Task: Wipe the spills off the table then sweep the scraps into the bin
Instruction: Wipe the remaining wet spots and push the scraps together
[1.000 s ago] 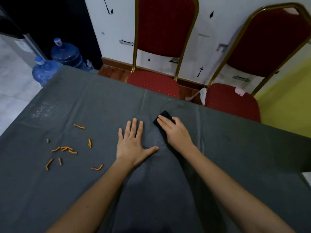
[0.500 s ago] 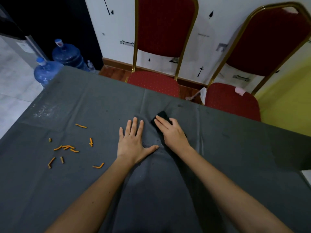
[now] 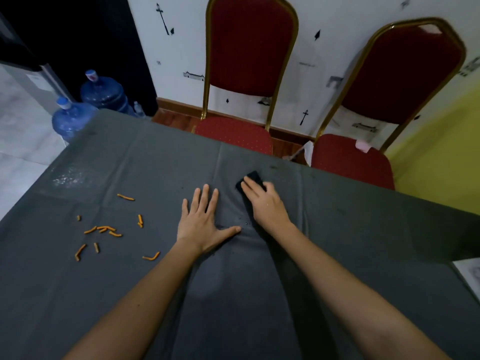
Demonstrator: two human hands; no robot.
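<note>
In the head view, the right hand (image 3: 265,203) presses a dark cloth (image 3: 253,179) flat under its fingers toward the far edge of the bench (image 3: 363,229). The left hand (image 3: 201,222) lies spread and empty just beside it, nearer the orange scraps (image 3: 104,229) scattered leftward. Since half a second ago, the cloth has barely shifted.

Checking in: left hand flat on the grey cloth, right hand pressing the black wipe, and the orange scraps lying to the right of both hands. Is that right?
Not quite. In the head view the orange scraps lie to the left of both hands, not the right. The rest holds: the left hand is flat on the grey cloth, and the right hand presses the black wipe.
</note>
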